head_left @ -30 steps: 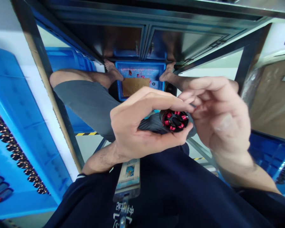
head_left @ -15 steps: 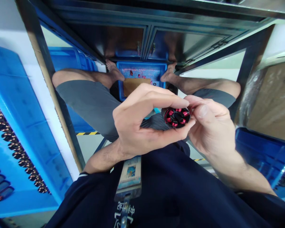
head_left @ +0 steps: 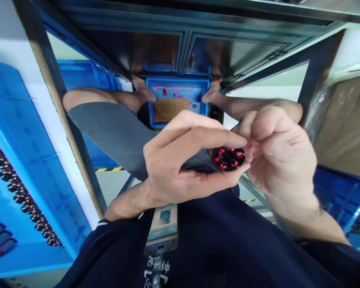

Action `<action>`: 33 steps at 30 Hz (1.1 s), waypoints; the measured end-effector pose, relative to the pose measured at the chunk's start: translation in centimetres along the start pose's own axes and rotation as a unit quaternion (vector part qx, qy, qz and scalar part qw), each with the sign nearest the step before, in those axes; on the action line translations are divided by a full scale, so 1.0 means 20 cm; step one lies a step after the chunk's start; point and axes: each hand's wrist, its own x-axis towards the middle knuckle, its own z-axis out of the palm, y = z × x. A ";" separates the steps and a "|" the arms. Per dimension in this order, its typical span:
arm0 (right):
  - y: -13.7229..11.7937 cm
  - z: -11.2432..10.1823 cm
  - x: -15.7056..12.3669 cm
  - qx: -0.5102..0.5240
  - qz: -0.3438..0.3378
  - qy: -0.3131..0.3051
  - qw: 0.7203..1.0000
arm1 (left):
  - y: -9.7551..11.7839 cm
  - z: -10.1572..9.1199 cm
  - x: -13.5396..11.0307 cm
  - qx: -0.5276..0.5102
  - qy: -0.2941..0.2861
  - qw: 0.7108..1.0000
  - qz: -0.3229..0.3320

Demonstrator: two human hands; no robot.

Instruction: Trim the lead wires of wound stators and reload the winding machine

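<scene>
In the middle of the head view, my left hand (head_left: 180,160) is closed round a small motor stator (head_left: 228,158), a black round core wound with red wire. Thumb and fingers grip it by its rim, with the wound end tilted up toward me. My right hand (head_left: 283,156) is at the stator's right side, its fingers pinched together. Fine red wire (head_left: 252,147) appears to run from the stator into those fingertips, but it is blurred and partly covered there.
A blue bin (head_left: 208,108) on the floor between my feet holds a brown cardboard piece (head_left: 171,110) and red scraps. At left, a blue tray (head_left: 45,168) carries rows of copper-coloured wound parts (head_left: 21,198). A cabinet (head_left: 156,52) stands ahead; a plastic-wrapped carton (head_left: 345,124) is at right.
My right hand has turned over and risen slightly, its fingers still pinched by the stator. The left hand with the stator has shifted a little right and down in view.
</scene>
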 end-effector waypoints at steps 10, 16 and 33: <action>-0.01 0.06 -0.07 0.020 0.109 0.083 0.990 | 0.06 0.01 0.06 0.037 0.009 0.999 -0.030; -0.03 0.04 -0.08 -0.004 0.076 0.074 0.994 | -0.03 0.05 0.01 0.068 0.177 0.976 0.109; -0.02 0.12 -0.09 -0.039 -0.050 0.057 0.996 | 0.01 0.07 0.01 -0.028 0.179 0.981 0.071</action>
